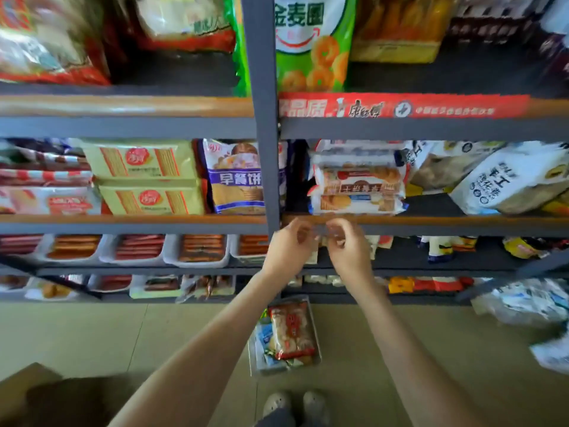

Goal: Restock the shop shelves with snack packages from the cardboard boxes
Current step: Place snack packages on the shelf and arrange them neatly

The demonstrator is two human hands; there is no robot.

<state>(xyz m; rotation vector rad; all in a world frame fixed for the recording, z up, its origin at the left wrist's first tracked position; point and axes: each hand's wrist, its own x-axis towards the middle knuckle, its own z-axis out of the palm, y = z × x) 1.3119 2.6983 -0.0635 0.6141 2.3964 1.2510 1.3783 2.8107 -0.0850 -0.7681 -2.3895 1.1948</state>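
Both hands are raised close together in front of the wooden front edge of the middle shelf [462, 221], just right of the grey upright post [265, 149]. The left hand [288, 246] is held with its fingers curled inward, and the right hand [349, 248] is curled likewise. A small clear piece [323, 233] is pinched between the fingertips of the two hands; it is blurred, and what it is cannot be told. Directly above the hands, a stack of biscuit packs [358, 186] is laid flat on that shelf, close to the post. Left of the post, yellow wafer packs [144, 180] are stacked beside an upright purple biscuit bag [240, 183]. On the floor below the arms, a clear plastic tray [253, 349] is set near the shelf foot, and a red snack packet [291, 331] is lying in it on top of other packets. A cardboard box [27, 386] is seen at the lower left corner, well apart from the tray.
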